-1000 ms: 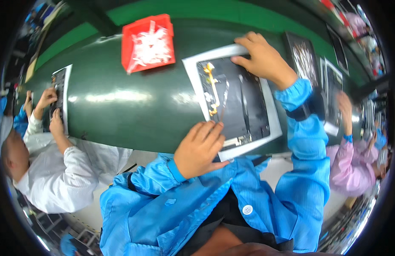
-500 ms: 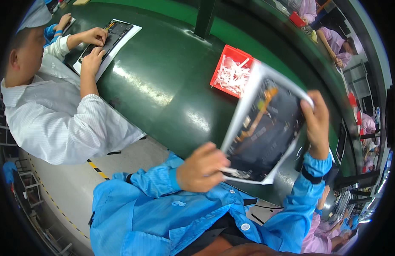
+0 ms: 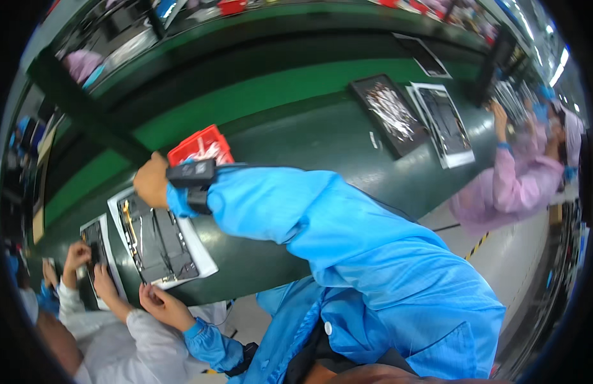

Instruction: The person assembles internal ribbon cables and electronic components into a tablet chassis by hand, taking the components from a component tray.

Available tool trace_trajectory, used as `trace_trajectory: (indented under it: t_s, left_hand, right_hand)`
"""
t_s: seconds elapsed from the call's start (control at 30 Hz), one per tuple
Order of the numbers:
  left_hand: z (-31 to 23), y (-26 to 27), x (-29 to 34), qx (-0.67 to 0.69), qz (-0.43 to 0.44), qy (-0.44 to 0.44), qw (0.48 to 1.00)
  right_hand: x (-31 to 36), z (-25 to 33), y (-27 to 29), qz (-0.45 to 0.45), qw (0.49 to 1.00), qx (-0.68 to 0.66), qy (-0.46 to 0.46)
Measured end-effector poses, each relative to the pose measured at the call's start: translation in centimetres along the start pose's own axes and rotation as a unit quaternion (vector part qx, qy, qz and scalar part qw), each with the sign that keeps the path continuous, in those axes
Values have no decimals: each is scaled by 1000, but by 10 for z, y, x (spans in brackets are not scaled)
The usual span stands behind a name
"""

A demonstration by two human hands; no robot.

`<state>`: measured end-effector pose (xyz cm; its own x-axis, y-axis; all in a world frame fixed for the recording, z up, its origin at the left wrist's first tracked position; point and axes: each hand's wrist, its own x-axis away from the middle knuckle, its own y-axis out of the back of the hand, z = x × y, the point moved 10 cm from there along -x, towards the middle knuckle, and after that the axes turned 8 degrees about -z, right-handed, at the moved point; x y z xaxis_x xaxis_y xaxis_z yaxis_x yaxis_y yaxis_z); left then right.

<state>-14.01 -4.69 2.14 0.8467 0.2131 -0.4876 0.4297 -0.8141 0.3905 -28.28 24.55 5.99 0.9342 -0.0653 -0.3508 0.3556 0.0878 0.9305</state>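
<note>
A dark, flat device housing (image 3: 162, 240) with black cables and an orange ribbon strip lies on a white sheet (image 3: 203, 256) at the left of the green table. My right arm stretches across to it, and my right hand (image 3: 152, 181) is closed at the housing's far edge; its fingertips are partly hidden. At the near edge, my left hand (image 3: 167, 308) has its fingers curled against the corner of housing and sheet. Just beyond my right wrist sits a red bin (image 3: 203, 142) of white strips, partly covered by my sleeve.
To the left, a co-worker's hands (image 3: 91, 269) work on another dark housing (image 3: 99, 246). A black tray (image 3: 389, 115) of shiny strips and another housing on white sheets (image 3: 445, 121) lie at right, near a co-worker in pink (image 3: 501, 185). A dark green post (image 3: 91, 109) rises behind the bin.
The housing and its sheet, held up and tilted before, now lie low at the left next to the co-worker's piece. Both my hands went left with it, and my view has turned.
</note>
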Motion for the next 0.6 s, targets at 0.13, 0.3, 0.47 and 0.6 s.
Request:
trace_trajectory:
  t_s: [0.13, 0.3, 0.47, 0.6]
  left_hand:
    - [27, -18, -10, -35, -12, -21, 999]
    - [24, -23, -14, -95, 0, 3, 996]
    - [-78, -39, 11, -268, 36, -246, 931]
    - [-201, -66, 59, -51, 172, -322, 930]
  right_hand:
    - [52, -4, 78, -101, 986, -83, 106]
    - [194, -118, 186, 82, 986, -141, 34]
    - [406, -323, 275, 64, 959, 122, -248]
    - [560, -378, 310, 107, 893, 221, -377]
